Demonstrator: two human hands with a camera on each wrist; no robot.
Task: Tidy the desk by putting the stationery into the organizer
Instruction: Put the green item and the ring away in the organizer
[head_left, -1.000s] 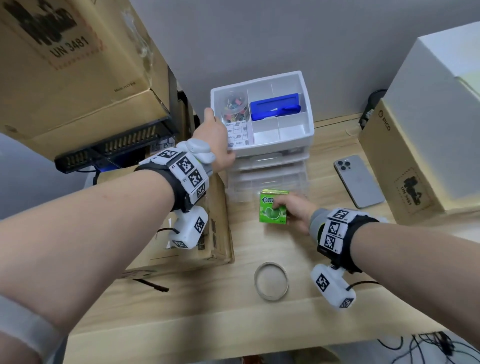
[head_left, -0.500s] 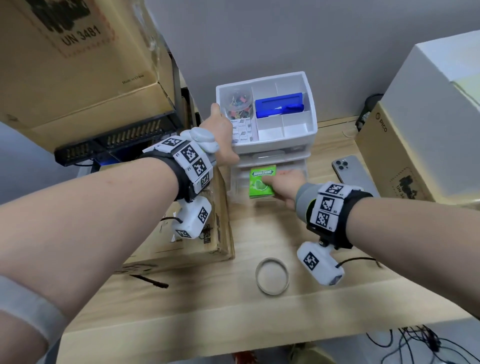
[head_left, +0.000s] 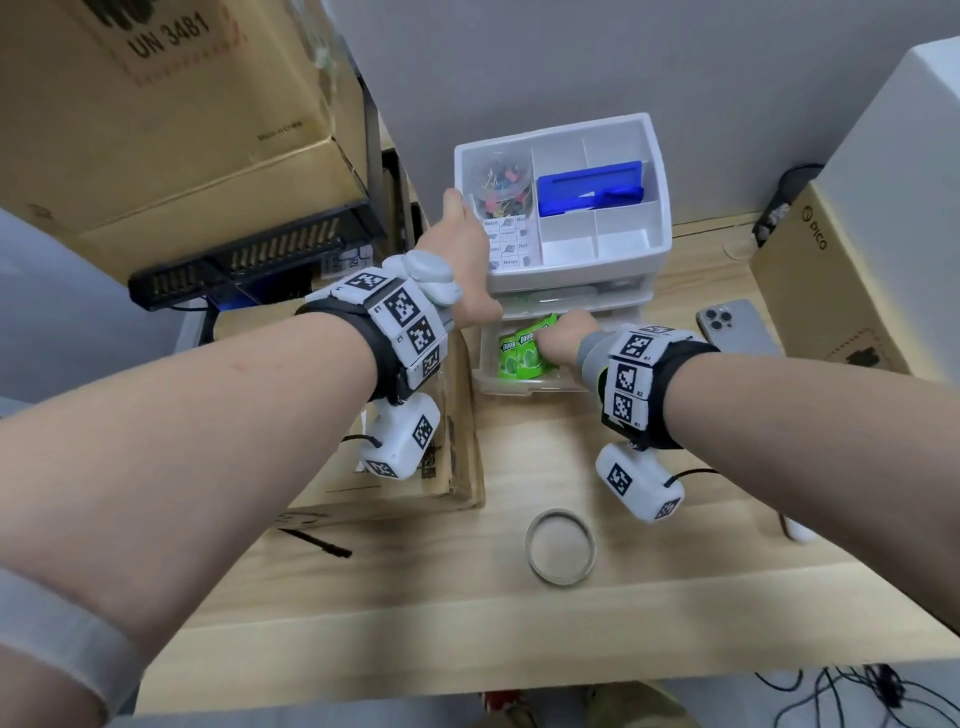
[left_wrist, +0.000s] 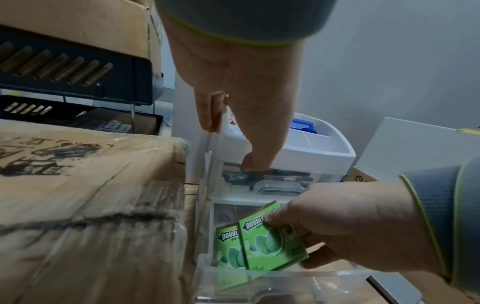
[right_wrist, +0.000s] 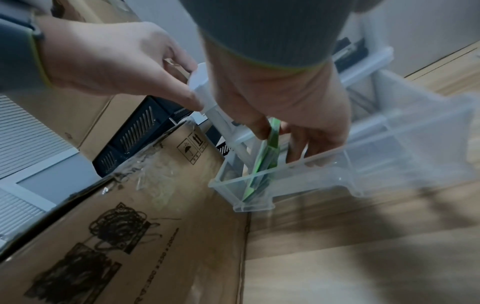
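The white organizer (head_left: 571, 278) stands at the back of the desk, its clear bottom drawer (head_left: 519, 387) pulled out. My right hand (head_left: 563, 332) pinches a green gum pack (left_wrist: 270, 242), thumb on its front, and holds it upright inside the drawer (left_wrist: 259, 283). It stands against a second green pack (left_wrist: 228, 246). My left hand (head_left: 465, 244) grips the organizer's top left corner, thumb on the front rim. The top tray holds a tub of clips (head_left: 501, 189), a blue box (head_left: 589, 192) and note labels.
A clear tape ring (head_left: 559, 546) and a black pen (head_left: 317, 543) lie on the wooden desk near me. A phone (head_left: 737, 327) lies right of the organizer. Cardboard boxes crowd the left (head_left: 415, 467) and right (head_left: 831, 291).
My right hand lifted the green pack off the desk and carried it forward into the bottom drawer. My left hand stayed on the organizer's corner.
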